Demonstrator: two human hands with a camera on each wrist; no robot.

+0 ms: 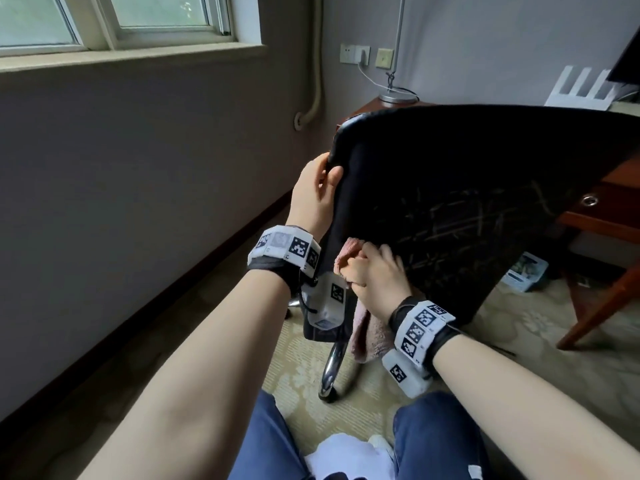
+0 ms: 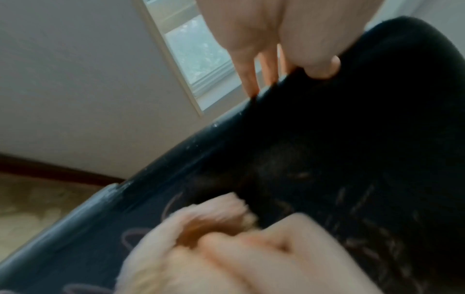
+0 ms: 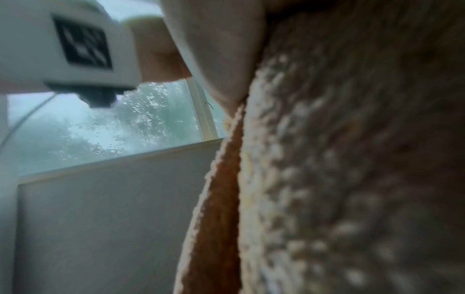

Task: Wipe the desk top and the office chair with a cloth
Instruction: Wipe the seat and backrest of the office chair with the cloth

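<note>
Head view: our right hand (image 1: pixel 372 271) clamps the pink cloth (image 1: pixel 349 252) against the black office chair (image 1: pixel 485 188) back, low left; left hand (image 1: pixel 317 192) clamps the chair's left edge higher up. Wooden table (image 1: pixel 620 188) stands far right.

Left wrist view: fingers (image 2: pixel 247 79) curl over the chair edge (image 2: pixel 226 127).

Right wrist view: cloth (image 3: pixel 339 179) fills the frame, near.

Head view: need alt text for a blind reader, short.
A person's right hand presses a bunched pink cloth against the back of a black office chair, while the left hand grips the backrest's left edge. A wooden desk stands behind.
</note>
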